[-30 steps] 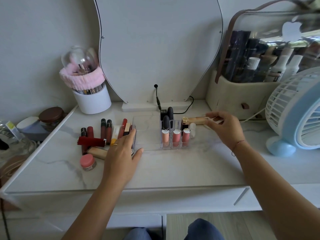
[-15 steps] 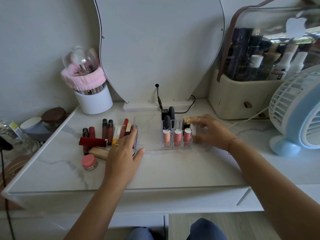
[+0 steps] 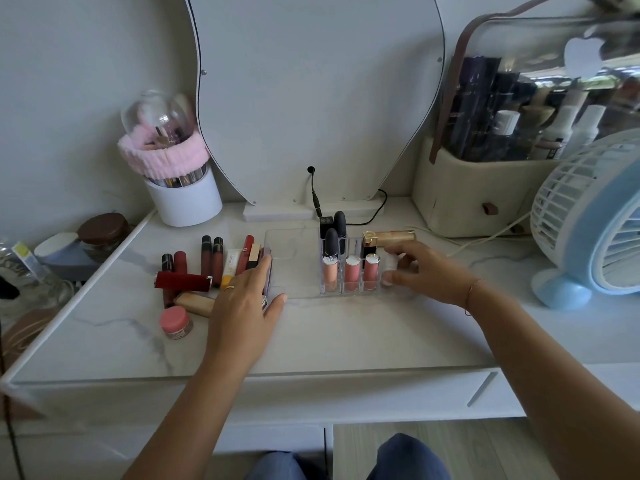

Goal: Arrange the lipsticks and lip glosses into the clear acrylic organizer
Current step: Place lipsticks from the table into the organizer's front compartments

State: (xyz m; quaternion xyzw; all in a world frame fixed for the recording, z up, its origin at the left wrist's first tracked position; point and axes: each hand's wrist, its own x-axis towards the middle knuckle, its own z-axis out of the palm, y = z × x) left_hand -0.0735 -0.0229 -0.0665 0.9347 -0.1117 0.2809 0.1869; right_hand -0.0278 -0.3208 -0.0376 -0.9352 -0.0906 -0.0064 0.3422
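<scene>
The clear acrylic organizer (image 3: 294,258) sits on the white marble-look tabletop (image 3: 329,334), in front of the mirror base (image 3: 277,213). Its right part holds upright items: three pink lip glosses (image 3: 351,273) in the front row, two dark bullet-shaped lipsticks (image 3: 334,237) behind them, and a black-and-gold lipstick (image 3: 370,244) at the right of the back row. The left compartments look empty (the walls are hard to make out).

The right hand (image 3: 422,271) rests at the organizer's right end, fingers curled loosely around a small white-capped item (image 3: 390,263); whether it is truly gripped or only touched I cannot tell. Just behind this hand a gold tube (image 3: 394,235) lies on its side on the tabletop.

The left hand (image 3: 246,306) lies palm down against the organizer's left end, fingers extended and slightly spread, holding nothing, thumb along the front edge.

Left of that hand, the unsorted lipsticks and glosses (image 3: 211,261) lie in a loose cluster: dark red tubes, a red lipstick on its side (image 3: 183,281), a yellow-ended tube (image 3: 231,268), a beige tube (image 3: 195,303) and a small pink-lidded jar (image 3: 175,322).

Farther out stand a white brush cup with a pink band (image 3: 183,195), a cosmetics case (image 3: 485,188) and a blue-and-white fan (image 3: 595,220).
</scene>
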